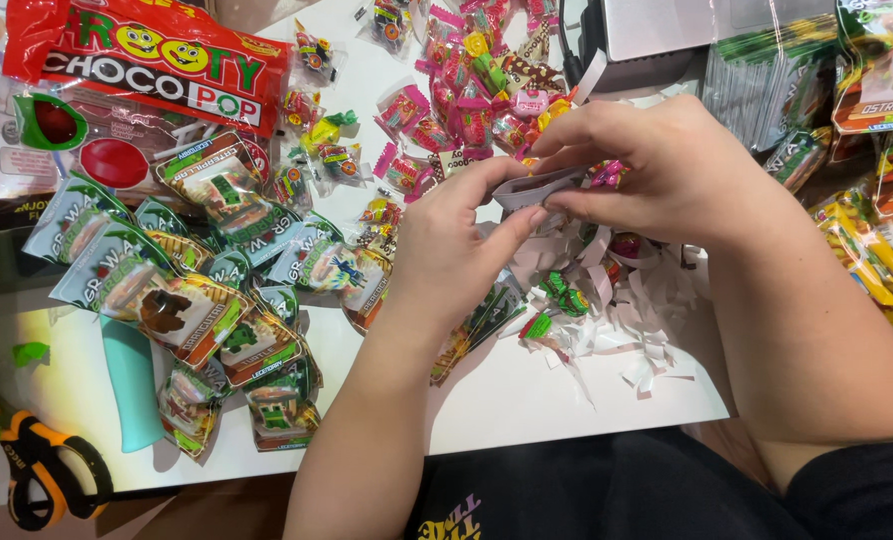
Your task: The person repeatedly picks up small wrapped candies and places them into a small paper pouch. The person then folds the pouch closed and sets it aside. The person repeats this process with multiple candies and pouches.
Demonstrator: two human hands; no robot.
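the white table is crowded almost to its rim, with only a bare strip along the near edge, in front of the person's dark-clothed lap, left open for moving. a fan of small toy packets spreads over the left half, just beside an upright teal handle-shaped thing, and orange-and-black scissors lie off the table's near left corner. a big red candy bag covers the far left corner, a heap of pink wrapped sweets sits at the far middle, and a drift of white paper shreds lies under and near the hands. more bright packets stack along the right edge, well apart from the fan on the left. both forearms come in from the near side and meet above the shreds. the left hand is raised with its thumb and fingers pressed on the near end of a small grey packet, and the right hand curls over from the far side, its fingertips pinching the same packet's other end, so it hangs between both hands above the table, touching nothing else.
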